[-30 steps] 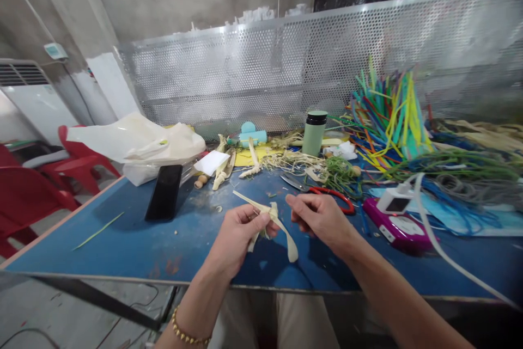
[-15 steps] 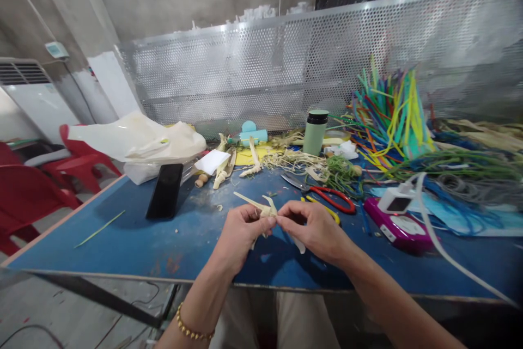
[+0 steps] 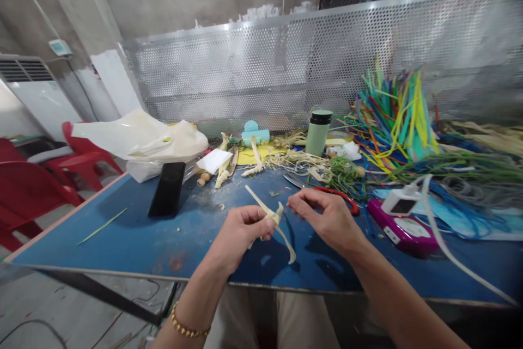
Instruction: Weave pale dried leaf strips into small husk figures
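Note:
My left hand [image 3: 245, 234] pinches a small knotted piece of pale plant strip [image 3: 271, 215] between thumb and forefinger. One narrow end of the strip sticks up to the left, and a longer end curves down to the right over the table. Just to the right, my right hand [image 3: 322, 218] is apart from the piece, with its thumb and forefinger pressed together. Anything held between those fingertips is too small to make out. Red-handled scissors [image 3: 347, 200] lie behind my right hand, partly covered by it.
On the blue table [image 3: 134, 245] lie a black phone [image 3: 166, 190], a purple device [image 3: 402, 227] with a white cable, and green plant strands [image 3: 345, 173]. Further back stand a green bottle [image 3: 317, 134] and a bundle of coloured strips [image 3: 408, 115]. Dried plant pieces [image 3: 255, 158] lie mid-table.
My right hand has come away from the pale piece, up and to the right. The left hand keeps its hold, and the piece's long curved end now shows plainly.

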A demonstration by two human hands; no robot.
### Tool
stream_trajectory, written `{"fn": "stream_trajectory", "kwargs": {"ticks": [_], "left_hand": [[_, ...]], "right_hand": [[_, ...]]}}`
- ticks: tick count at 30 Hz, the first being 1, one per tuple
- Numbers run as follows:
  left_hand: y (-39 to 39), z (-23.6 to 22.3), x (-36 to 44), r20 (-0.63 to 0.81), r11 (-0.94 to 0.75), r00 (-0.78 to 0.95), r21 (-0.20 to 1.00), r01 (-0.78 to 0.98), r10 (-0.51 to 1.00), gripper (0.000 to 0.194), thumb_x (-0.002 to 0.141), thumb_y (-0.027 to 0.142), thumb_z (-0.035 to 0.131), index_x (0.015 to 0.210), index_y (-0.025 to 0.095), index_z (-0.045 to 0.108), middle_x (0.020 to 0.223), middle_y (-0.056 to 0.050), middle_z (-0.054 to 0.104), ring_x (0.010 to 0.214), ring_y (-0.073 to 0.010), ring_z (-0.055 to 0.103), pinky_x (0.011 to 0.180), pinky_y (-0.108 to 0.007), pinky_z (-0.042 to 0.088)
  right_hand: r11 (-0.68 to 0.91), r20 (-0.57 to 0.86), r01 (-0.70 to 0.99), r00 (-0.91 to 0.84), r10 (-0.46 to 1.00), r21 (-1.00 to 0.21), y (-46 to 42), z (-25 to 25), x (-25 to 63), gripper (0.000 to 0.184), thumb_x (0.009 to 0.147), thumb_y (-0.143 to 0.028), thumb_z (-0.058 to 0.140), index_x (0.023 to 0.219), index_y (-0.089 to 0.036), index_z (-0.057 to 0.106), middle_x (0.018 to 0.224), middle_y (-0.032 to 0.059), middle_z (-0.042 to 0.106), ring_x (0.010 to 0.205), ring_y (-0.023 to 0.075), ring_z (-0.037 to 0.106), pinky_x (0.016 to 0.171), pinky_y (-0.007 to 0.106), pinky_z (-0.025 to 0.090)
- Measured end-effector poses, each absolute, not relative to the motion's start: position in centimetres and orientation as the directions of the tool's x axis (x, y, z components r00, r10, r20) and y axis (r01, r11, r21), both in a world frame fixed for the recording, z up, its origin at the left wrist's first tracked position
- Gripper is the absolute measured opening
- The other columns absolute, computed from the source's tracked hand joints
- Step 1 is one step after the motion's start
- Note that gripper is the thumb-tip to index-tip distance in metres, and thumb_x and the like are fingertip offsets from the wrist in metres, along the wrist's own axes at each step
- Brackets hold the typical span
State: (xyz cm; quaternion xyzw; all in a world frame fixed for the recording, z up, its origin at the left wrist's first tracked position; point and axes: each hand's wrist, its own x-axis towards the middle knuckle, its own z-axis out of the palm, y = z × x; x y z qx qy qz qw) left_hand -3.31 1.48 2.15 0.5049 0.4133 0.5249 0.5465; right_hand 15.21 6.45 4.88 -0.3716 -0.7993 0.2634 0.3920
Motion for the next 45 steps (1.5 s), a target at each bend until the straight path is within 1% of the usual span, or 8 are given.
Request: {"fn": "stream_trajectory", "kwargs": {"ticks": [3,6,12,18,27,37,42,45], "left_hand": [[1.0,2.7,-3.2,0.058,-0.041,0.220,0.996,-0.081,0.974,0.030,0.069,0.042,0.077,0.066,0.013,0.070,0.063,-0.003,0.060,0.061,-0.0114,0.048,0.060,-0.024,0.035],[0.7,3.0,-2.9,0.063,-0.054,0.285,0.998,-0.041,0.956,0.030,0.072,0.041,0.074,0.065,0.013,0.070,0.062,-0.002,0.058,0.061,-0.0112,0.046,0.062,-0.025,0.034],[1.1,2.4,-2.2,0.049,-0.009,0.238,0.986,-0.167,0.970,0.028,0.072,0.040,0.074,0.081,0.014,0.070,0.069,-0.001,0.060,0.061,-0.0099,0.047,0.060,-0.023,0.036],[1.7,1.7,-1.7,0.073,-0.044,0.122,0.973,-0.225,0.990,0.030,0.070,0.040,0.077,0.064,0.014,0.063,0.056,0.001,0.057,0.054,-0.0083,0.045,0.056,-0.022,0.033],[1.1,2.1,-1.8,0.014,0.060,0.272,0.963,-0.264,0.962,0.025,0.064,0.032,0.082,0.061,0.012,0.067,0.059,-0.003,0.061,0.055,-0.0086,0.046,0.056,-0.024,0.033],[1.1,1.7,-2.0,0.004,0.067,0.305,0.972,-0.223,0.952,0.025,0.064,0.032,0.082,0.063,0.012,0.068,0.059,-0.002,0.061,0.054,-0.0084,0.046,0.057,-0.023,0.034],[1.4,1.6,-2.2,0.032,0.016,0.183,0.967,-0.255,0.983,0.026,0.067,0.034,0.080,0.063,0.012,0.066,0.058,-0.001,0.060,0.054,-0.0079,0.046,0.057,-0.022,0.033],[1.7,1.4,-2.6,0.036,-0.008,0.093,0.958,-0.286,0.995,0.027,0.068,0.036,0.079,0.065,0.012,0.066,0.059,-0.001,0.060,0.055,-0.0076,0.046,0.056,-0.021,0.033]], "right_hand": [[0.614,0.401,0.357,-0.514,0.758,-0.704,6.6,5.0,14.9,0.034,0.090,-0.042,0.054,0.075,-0.016,0.069,0.073,0.0027,0.062,0.067,0.0134,0.052,0.062,0.025,0.040],[0.544,0.293,0.292,-0.598,0.746,-0.787,6.5,4.7,14.5,0.028,0.086,-0.040,0.059,0.074,-0.015,0.067,0.068,0.0004,0.058,0.064,0.0115,0.049,0.058,0.024,0.038],[0.364,0.234,0.185,-0.494,0.837,-0.913,6.5,4.1,14.4,0.036,0.077,-0.047,0.067,0.065,-0.016,0.055,0.056,-0.0042,0.047,0.053,0.0083,0.040,0.049,0.021,0.032],[0.382,0.265,0.152,-0.493,0.829,-0.912,6.6,3.9,14.3,0.039,0.076,-0.050,0.068,0.064,-0.016,0.053,0.056,-0.0044,0.045,0.053,0.0082,0.039,0.048,0.021,0.031],[0.371,0.272,0.108,-0.501,0.821,-0.922,6.4,4.0,14.1,0.033,0.078,-0.042,0.067,0.063,-0.017,0.052,0.056,-0.0043,0.045,0.051,0.0079,0.038,0.047,0.021,0.029],[0.441,0.310,0.209,-0.461,0.831,-0.873,6.4,3.8,14.0,0.032,0.079,-0.041,0.064,0.062,-0.016,0.054,0.056,-0.0042,0.045,0.053,0.0087,0.037,0.050,0.023,0.030],[0.528,0.341,0.271,-0.518,0.785,-0.804,6.4,4.1,14.4,0.040,0.094,-0.041,0.046,0.063,-0.016,0.054,0.060,-0.0018,0.052,0.058,0.0101,0.046,0.056,0.023,0.035],[0.560,0.325,0.271,-0.590,0.739,-0.783,6.3,4.3,14.8,0.037,0.096,-0.038,0.046,0.069,-0.016,0.059,0.066,-0.0005,0.059,0.064,0.0111,0.052,0.061,0.023,0.039]]}}
